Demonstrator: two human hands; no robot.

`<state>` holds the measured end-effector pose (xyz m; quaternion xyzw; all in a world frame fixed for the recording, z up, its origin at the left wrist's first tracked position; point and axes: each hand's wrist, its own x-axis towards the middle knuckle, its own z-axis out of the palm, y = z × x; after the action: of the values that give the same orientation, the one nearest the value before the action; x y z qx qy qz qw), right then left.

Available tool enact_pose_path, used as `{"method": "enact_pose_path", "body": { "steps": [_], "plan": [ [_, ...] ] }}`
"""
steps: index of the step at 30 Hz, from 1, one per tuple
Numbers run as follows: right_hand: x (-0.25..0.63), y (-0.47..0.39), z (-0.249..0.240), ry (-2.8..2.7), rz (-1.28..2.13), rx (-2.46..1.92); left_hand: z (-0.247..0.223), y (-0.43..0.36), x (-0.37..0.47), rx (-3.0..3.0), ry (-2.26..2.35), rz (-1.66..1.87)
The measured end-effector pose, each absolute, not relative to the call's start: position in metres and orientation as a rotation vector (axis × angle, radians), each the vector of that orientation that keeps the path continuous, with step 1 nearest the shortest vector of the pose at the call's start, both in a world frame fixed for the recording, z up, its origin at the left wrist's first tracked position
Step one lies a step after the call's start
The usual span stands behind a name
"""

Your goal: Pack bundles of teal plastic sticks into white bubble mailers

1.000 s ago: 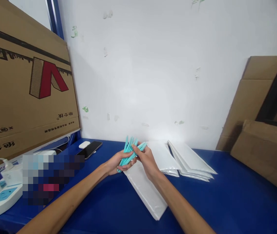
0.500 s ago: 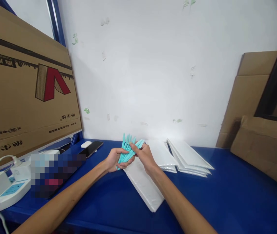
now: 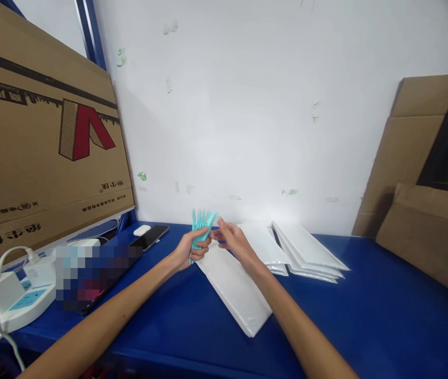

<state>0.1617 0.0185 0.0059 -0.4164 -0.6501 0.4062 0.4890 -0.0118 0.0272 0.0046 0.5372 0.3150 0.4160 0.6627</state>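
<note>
A fanned bundle of slim turquoise plastic sticks (image 3: 200, 223) is gripped in my left hand (image 3: 190, 247), fingers wrapped round its lower part. The upper ends point up and are blurred, so their exact kind is not clear. Just right of the bundle is my right hand (image 3: 234, 241), its fingers loosely bent and apart, with nothing visible in them. Its thumb and fingertips come close to the sticks' blurred upper ends; whether they touch I cannot tell. Beneath both hands a white plastic-wrapped packet (image 3: 237, 287) lies slantwise on the blue table (image 3: 176, 316).
More white packets (image 3: 306, 247) lie stacked at the back right. To the left are a phone (image 3: 155, 237), a white earbud case (image 3: 141, 230), and a white power strip (image 3: 30, 302) with plugs and cables. Cardboard (image 3: 46, 137) stands at left, and a brown carton (image 3: 429, 237) at right.
My right hand has let go of the turquoise sticks and moved slightly off to their right. My left hand has closed round them, and the fan is narrower and more upright.
</note>
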Motion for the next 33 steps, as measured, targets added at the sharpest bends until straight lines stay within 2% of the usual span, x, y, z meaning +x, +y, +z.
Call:
{"method": "enact_pose_path", "body": {
  "steps": [7,13,24,33],
  "plan": [
    [0.146,-0.014,-0.014,-2.012,0.469,-1.616,0.001,0.044,-0.021,1.242,0.927,1.352],
    [0.139,-0.020,-0.013,-2.215,0.227,-1.676,-0.006,0.045,-0.017,1.311,1.049,1.393],
    [0.142,-0.010,-0.010,-2.186,0.173,-1.506,-0.008,0.062,-0.046,1.780,1.599,1.290],
    [0.177,0.007,0.017,-2.006,0.266,-1.365,0.003,0.052,-0.047,2.278,1.744,1.224]
  ]
}}
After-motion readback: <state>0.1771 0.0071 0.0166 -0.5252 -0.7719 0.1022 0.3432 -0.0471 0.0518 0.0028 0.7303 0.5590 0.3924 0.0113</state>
